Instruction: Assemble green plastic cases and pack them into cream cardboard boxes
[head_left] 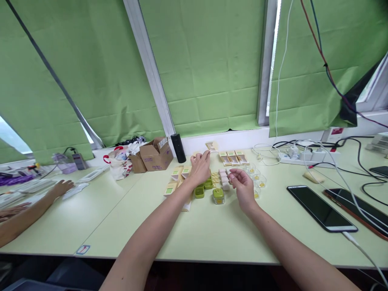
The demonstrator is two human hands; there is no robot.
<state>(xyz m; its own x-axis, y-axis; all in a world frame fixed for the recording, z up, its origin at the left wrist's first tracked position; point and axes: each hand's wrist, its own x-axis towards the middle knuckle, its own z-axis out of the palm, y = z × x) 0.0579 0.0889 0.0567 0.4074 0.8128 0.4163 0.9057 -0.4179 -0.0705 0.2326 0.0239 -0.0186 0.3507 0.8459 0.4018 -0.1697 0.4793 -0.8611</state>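
My left hand (pixel 200 167) reaches over the rear of a cluster of small parts, its fingers bent together; what they hold, if anything, is hidden. Beside the pale pinkish-white blocks (pixel 224 181), my right hand (pixel 244 186) has thumb and fingertips drawn together, and I cannot make out anything in them. Between the hands lie green square cups (pixel 199 191) and small yellow pieces (pixel 215 178). In front stands a clear square jar with a green lid (pixel 218 196). Yellow cartons with green panels (pixel 170 188) lie partly under my left forearm. Clear round-edged containers (pixel 261 181) sit right of my right hand.
More yellow cartons (pixel 233 158) stand behind. At the back left are a cardboard box (pixel 157 154) and a black cylinder (pixel 178 148). A phone (pixel 321 208), cables and a power strip (pixel 309 157) occupy the right. Another person's hand (pixel 61 188) rests at far left.
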